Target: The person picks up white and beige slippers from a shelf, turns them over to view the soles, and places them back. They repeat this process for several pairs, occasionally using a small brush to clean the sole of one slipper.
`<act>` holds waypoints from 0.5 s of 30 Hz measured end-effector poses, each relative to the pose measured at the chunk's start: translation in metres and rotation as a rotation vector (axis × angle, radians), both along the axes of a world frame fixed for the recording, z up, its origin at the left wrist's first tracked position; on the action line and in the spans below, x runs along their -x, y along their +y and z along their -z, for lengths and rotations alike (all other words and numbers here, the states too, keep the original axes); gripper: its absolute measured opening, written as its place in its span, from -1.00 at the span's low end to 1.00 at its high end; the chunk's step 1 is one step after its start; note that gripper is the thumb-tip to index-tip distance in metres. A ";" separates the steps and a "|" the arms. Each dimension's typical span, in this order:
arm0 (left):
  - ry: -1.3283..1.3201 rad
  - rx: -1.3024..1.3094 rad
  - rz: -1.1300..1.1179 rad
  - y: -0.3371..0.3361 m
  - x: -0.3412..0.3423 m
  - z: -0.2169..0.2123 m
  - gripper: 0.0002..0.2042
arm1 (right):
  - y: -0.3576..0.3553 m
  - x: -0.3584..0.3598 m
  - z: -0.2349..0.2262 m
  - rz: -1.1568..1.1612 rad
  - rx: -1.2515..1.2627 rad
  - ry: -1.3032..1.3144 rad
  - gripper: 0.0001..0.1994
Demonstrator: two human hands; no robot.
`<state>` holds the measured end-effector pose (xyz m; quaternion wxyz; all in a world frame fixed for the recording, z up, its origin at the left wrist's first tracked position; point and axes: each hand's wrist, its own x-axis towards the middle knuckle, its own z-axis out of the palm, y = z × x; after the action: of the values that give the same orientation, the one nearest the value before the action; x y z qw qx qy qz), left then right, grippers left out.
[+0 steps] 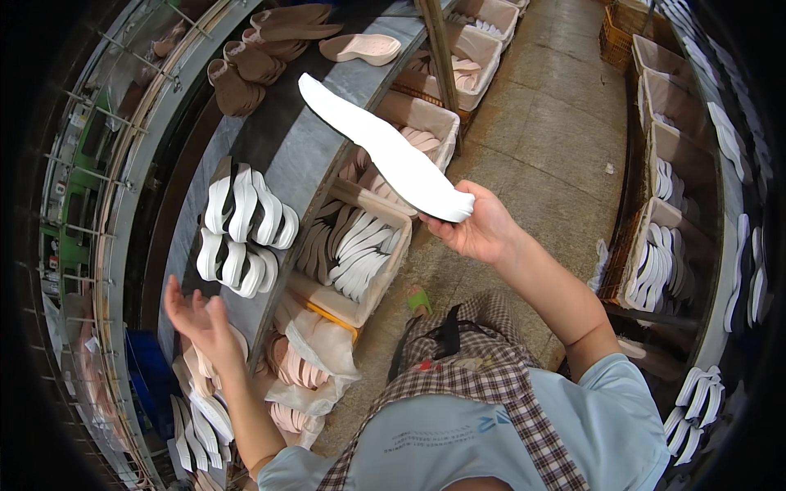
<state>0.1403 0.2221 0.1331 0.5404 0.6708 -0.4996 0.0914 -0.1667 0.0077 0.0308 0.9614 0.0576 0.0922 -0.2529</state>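
My right hand grips one end of a white shoe sole, with the thumb at its edge and the fingers beneath. The sole is held up in front of me, its other end tilted toward the bench. My left hand is raised with its fingers apart, holding nothing. Just beyond it, white soles with dark undersides stand stacked in two rows on the bench. More pale soles lie beside my left forearm.
Brown soles and one beige sole sit farther along the bench. Lined crates of soles line its right side. Across the aisle floor stand more crates and a rack. A wire guard runs along the left.
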 end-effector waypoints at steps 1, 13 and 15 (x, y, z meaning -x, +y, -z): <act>-0.042 -0.031 0.039 0.001 0.016 0.001 -0.37 | 0.004 0.009 0.001 -0.003 -0.006 -0.002 -0.53; -0.498 -0.202 0.234 0.046 0.096 0.015 -0.30 | 0.075 0.049 -0.027 -0.047 0.269 0.039 -0.53; -0.626 -0.083 0.243 0.049 0.102 0.008 -0.27 | 0.092 0.040 -0.046 0.098 0.534 0.368 -0.54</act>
<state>0.0382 0.2712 0.1247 0.3402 0.5671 -0.7208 0.2074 -0.2065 0.0997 0.0772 0.8964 -0.2390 0.1917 -0.3204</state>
